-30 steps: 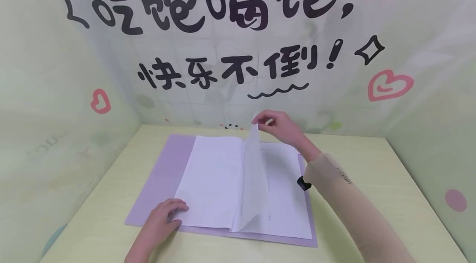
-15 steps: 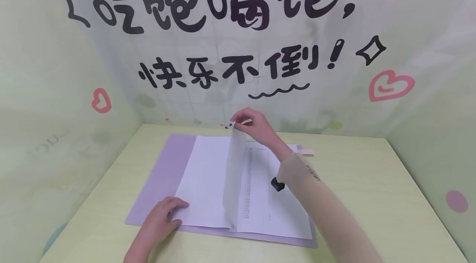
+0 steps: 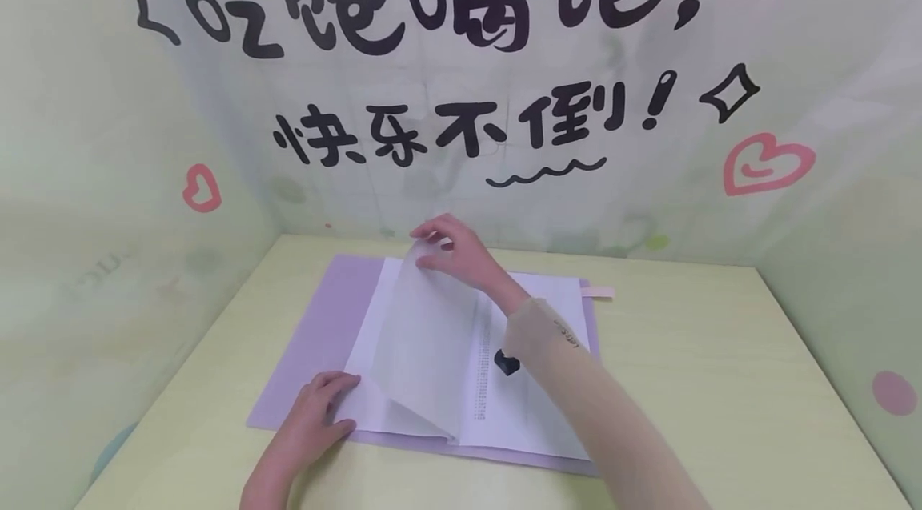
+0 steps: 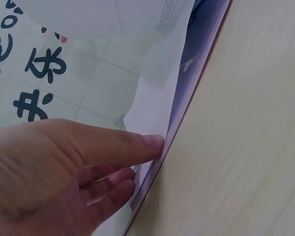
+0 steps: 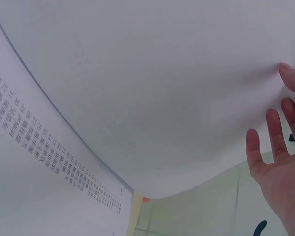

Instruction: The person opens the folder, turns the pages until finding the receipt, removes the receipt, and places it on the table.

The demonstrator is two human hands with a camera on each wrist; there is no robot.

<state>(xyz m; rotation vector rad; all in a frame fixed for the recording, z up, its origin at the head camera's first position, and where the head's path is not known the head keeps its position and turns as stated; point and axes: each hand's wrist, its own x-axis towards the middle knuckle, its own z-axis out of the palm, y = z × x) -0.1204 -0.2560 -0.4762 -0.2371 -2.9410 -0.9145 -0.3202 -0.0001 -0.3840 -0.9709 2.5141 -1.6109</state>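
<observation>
A document folder with a light purple cover [image 3: 342,302] lies spread on the table, white sheets inside. My right hand [image 3: 461,258] pinches the top outer corner of one white page [image 3: 425,334] between thumb and fingers. That page stands lifted and curved, leaning over the left side. Rows of small printed text run down the right-hand page [image 5: 64,169], partly covered by my forearm. At the lower left, my left hand [image 3: 313,418] rests with relaxed fingers on the left-hand sheets. Its thumb [image 4: 152,142] touches the near edge of paper and cover.
A pink tab [image 3: 598,292] sticks out from the folder's upper right side. The pale wooden table [image 3: 691,382] is enclosed by printed sheet walls with black lettering [image 3: 389,134] and pink hearts. A small black device [image 3: 507,363] sits under my right sleeve.
My right hand has moved left, carrying the page from upright near the spine over toward the left side. More printed text and the pink tab came into view. The left hand stays put.
</observation>
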